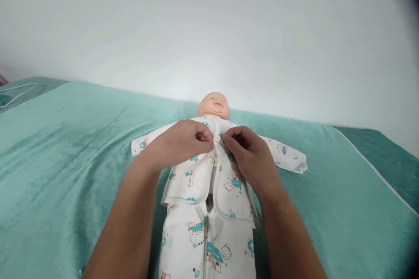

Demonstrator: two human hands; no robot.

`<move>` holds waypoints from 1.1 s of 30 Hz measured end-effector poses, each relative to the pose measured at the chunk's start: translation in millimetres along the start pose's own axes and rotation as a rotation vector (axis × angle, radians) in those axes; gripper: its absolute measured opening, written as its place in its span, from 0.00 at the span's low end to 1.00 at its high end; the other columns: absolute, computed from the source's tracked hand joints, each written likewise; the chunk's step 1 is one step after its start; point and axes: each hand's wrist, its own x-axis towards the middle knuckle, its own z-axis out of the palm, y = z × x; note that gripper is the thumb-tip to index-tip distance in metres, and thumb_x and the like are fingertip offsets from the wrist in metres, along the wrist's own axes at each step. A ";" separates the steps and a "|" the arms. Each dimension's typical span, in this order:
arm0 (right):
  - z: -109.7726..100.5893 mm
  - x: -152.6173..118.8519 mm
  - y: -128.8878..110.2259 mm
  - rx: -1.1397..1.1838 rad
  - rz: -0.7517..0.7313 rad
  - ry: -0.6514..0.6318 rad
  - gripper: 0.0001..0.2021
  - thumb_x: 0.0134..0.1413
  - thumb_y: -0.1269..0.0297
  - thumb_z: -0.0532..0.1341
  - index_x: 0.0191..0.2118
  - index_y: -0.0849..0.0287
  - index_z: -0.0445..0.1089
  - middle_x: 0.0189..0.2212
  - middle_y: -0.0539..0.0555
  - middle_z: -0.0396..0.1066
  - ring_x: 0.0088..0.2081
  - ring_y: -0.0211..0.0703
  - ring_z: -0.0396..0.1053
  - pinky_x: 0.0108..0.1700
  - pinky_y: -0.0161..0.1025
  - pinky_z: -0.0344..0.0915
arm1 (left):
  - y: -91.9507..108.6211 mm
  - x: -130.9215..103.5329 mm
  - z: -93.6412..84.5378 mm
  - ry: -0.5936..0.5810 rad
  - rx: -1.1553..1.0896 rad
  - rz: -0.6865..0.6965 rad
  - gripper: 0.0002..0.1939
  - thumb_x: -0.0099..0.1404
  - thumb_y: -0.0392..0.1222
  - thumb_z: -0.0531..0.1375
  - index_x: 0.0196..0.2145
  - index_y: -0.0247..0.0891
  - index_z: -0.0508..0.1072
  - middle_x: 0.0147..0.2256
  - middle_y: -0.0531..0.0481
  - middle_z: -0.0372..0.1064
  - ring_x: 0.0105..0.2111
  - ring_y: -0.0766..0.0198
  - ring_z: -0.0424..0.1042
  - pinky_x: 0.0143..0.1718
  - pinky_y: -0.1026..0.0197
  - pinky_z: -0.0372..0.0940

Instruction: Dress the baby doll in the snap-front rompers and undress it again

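Note:
A baby doll (214, 105) lies on its back, dressed in a white printed jacket (191, 178) and matching trousers (181, 239). My left hand (188, 139) pinches the jacket's front edge beside an upper button (217, 139). On the other side of that button, my right hand (247, 148) grips the opposite front edge between thumb and fingers. A lower button (211, 162) shows on the left panel, apart from a buttonhole (221, 168) on the right panel. Below it the jacket front hangs apart. Whether the upper button is through its hole I cannot tell.
A teal blanket (81, 139) with soft folds spreads under the doll. Behind it rises a white wall (209, 30). A white cord-like loop (19, 91) lies at the far left, and a darker teal cover (376, 152) shows at the right.

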 end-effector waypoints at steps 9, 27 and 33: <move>-8.5 -33.0 -32.7 -0.667 -0.058 -0.199 0.22 0.55 0.43 0.61 0.21 0.54 0.61 0.19 0.50 0.65 0.19 0.37 0.55 0.21 0.39 0.47 | 5.9 -17.3 -8.9 -0.110 0.117 0.033 0.08 0.58 0.43 0.57 0.24 0.41 0.74 0.26 0.52 0.67 0.25 0.66 0.61 0.24 0.63 0.52; -23.5 -21.2 -29.5 -0.444 0.060 -0.467 0.15 0.63 0.59 0.54 0.26 0.57 0.57 0.21 0.45 0.54 0.24 0.34 0.49 0.22 0.34 0.45 | 8.3 -16.8 -4.6 -0.181 0.241 0.070 0.07 0.57 0.41 0.56 0.24 0.40 0.69 0.21 0.56 0.60 0.20 0.69 0.53 0.20 0.62 0.46; -24.6 -15.6 -17.8 0.015 0.094 -0.492 0.19 0.61 0.51 0.60 0.24 0.57 0.59 0.20 0.44 0.54 0.23 0.32 0.52 0.25 0.33 0.48 | 1.3 -12.2 -7.1 -0.258 -0.032 0.136 0.05 0.59 0.37 0.57 0.26 0.39 0.71 0.23 0.55 0.66 0.23 0.69 0.63 0.22 0.65 0.55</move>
